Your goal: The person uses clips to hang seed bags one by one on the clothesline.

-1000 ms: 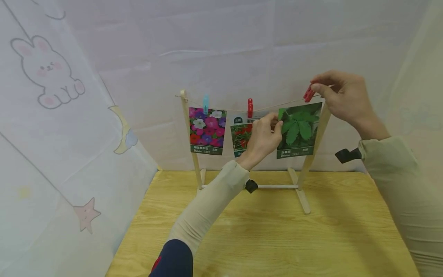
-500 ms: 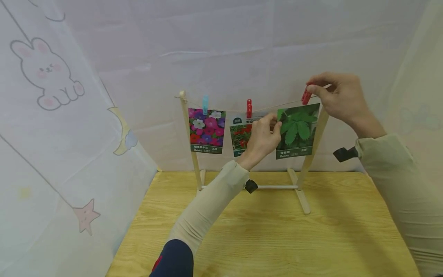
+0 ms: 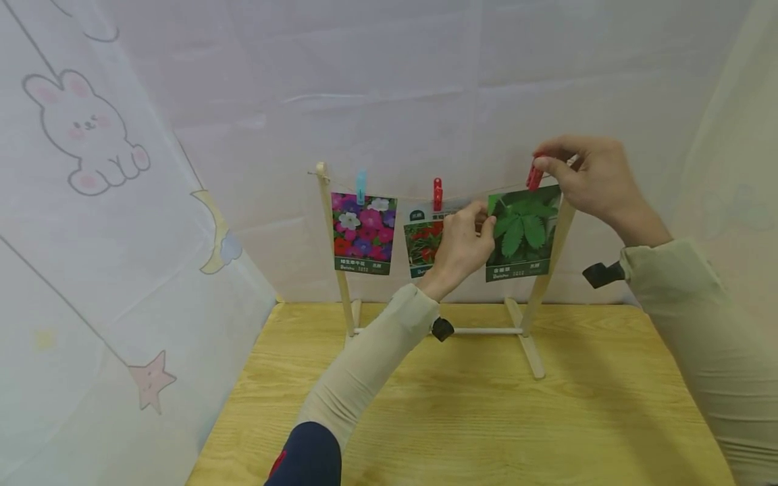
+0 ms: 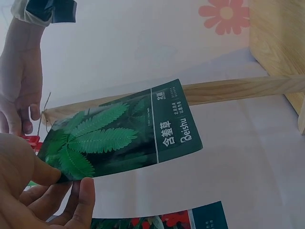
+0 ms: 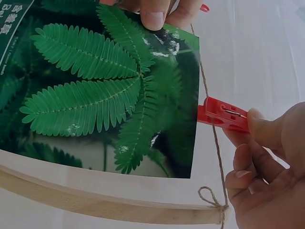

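A small wooden stand [image 3: 529, 347] on the table carries a thin string [image 5: 208, 90]. My left hand [image 3: 464, 236] pinches the left edge of a green fern-leaf card [image 3: 521, 229] [image 4: 119, 138] [image 5: 95, 90] and holds it up at the string. My right hand [image 3: 586, 177] pinches a red clothespin [image 3: 535, 174] [image 5: 223, 114] at the card's top edge, right at the string. A flower card [image 3: 363, 231] hangs under a blue clothespin [image 3: 361, 186]. A red-plant card [image 3: 422, 239] hangs under another red clothespin [image 3: 437, 192].
The stand sits at the back of a wooden table [image 3: 462, 418]. White fabric with a bunny drawing [image 3: 85, 128] hangs on the left, and pale fabric covers the back wall. The stand's right post [image 5: 95, 202] runs close beside the fern card.
My right hand with the red clothespin has come slightly down and left, onto the top edge of the fern card. The left hand keeps its hold on the card.
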`<state>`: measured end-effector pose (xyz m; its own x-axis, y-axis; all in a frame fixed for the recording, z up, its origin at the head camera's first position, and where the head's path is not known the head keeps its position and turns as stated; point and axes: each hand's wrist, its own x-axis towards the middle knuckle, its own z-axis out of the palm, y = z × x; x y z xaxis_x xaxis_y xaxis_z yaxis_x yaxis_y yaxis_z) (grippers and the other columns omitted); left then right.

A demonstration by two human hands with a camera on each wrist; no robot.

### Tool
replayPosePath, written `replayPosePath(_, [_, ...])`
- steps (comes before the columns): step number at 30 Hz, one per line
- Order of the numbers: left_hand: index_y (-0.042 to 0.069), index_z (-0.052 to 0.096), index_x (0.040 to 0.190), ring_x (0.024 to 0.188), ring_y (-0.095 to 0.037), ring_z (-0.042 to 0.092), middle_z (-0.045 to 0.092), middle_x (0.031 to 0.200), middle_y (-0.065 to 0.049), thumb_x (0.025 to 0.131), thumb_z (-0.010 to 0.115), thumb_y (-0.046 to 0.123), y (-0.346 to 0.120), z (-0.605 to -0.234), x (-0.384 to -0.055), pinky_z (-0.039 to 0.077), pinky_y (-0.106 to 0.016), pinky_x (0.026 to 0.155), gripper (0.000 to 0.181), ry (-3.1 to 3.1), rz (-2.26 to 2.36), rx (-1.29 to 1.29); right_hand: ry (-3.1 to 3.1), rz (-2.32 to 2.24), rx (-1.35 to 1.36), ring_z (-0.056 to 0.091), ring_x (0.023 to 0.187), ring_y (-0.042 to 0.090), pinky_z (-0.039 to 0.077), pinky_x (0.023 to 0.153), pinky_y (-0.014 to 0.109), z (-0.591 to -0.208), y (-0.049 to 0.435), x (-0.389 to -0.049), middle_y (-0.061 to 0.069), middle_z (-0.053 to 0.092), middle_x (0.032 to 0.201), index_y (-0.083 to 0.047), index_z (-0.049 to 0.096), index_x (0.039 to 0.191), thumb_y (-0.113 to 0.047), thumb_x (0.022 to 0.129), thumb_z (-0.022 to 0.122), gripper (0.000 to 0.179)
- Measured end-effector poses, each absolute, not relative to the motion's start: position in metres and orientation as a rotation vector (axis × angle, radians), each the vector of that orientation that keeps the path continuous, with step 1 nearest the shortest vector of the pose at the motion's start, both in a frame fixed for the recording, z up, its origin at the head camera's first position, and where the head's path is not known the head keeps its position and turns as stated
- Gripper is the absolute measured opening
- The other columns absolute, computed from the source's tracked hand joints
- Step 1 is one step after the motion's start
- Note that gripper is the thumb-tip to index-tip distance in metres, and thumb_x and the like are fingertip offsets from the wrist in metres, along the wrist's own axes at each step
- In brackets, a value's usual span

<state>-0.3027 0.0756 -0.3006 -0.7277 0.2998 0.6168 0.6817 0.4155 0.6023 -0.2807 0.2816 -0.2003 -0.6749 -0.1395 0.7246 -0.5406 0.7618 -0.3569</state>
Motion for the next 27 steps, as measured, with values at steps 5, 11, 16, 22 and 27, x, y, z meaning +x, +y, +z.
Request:
replayPosePath(5, [0.000,0.069,0.130,0.102,-0.020,0.077,0.079,0.116,-0.014,0.111,0.058,0.014,0.0748,-0.3012,-0.3015,0.058,-0.016,0.076,0.026,-2.250,-1.239,-0.834,-2.263,0.699,0.508,0.051,0.069,-0.005,0.039,0.061,0.015,-0.2030,0.2818,-0.2809,0.019,0.078,0.101,-0.006,0.081,0.115,-0.019,0.106,0.069,0.020])
replayPosePath(11, [0.000,0.069,0.130,0.102,-0.021,0.077,0.079,0.116,-0.015,0.111,0.058,0.013,0.0741,-0.3008,-0.2995,0.058,-0.016,0.076,0.025,-2.238,-1.244,-0.837,-2.271,0.696,0.519,0.050,0.067,-0.008,0.039,0.060,0.013,-0.2040,0.2812,-0.2786,0.023,0.078,0.106,-0.005,0.081,0.116,-0.018,0.106,0.068,0.021])
replayPosePath(16, [0.000,0.069,0.130,0.101,-0.020,0.078,0.079,0.116,-0.014,0.111,0.058,0.013,0.0744,-0.2992,-0.2985,0.058,-0.016,0.076,0.025,-2.232,-1.235,-0.841,-2.282,0.704,0.518,0.049,0.067,-0.010,0.039,0.061,0.012,-0.2040,0.2804,-0.2777,0.024,0.078,0.109,-0.004,0.080,0.117,-0.019,0.107,0.068,0.022])
replayPosePath(22, [0.001,0.069,0.128,0.103,-0.021,0.077,0.079,0.116,-0.015,0.111,0.058,0.014,0.0745,-0.2992,-0.2983,0.059,-0.016,0.078,0.024,-2.237,-1.236,-0.841,-2.299,0.708,0.517,0.051,0.066,-0.008,0.040,0.058,0.013,-0.2050,0.2797,-0.2783,0.023,0.078,0.109,-0.005,0.080,0.116,-0.020,0.107,0.068,0.022])
replayPosePath(27, [0.001,0.070,0.128,0.102,-0.020,0.077,0.079,0.116,-0.014,0.111,0.058,0.013,0.0756,-0.2996,-0.2987,0.058,-0.016,0.078,0.024,-2.240,-1.236,-0.837,-2.310,0.691,0.517,0.050,0.066,-0.007,0.040,0.059,0.013,-0.2057,0.2806,-0.2775,0.023,0.078,0.110,-0.004,0.080,0.120,-0.020,0.107,0.068,0.023])
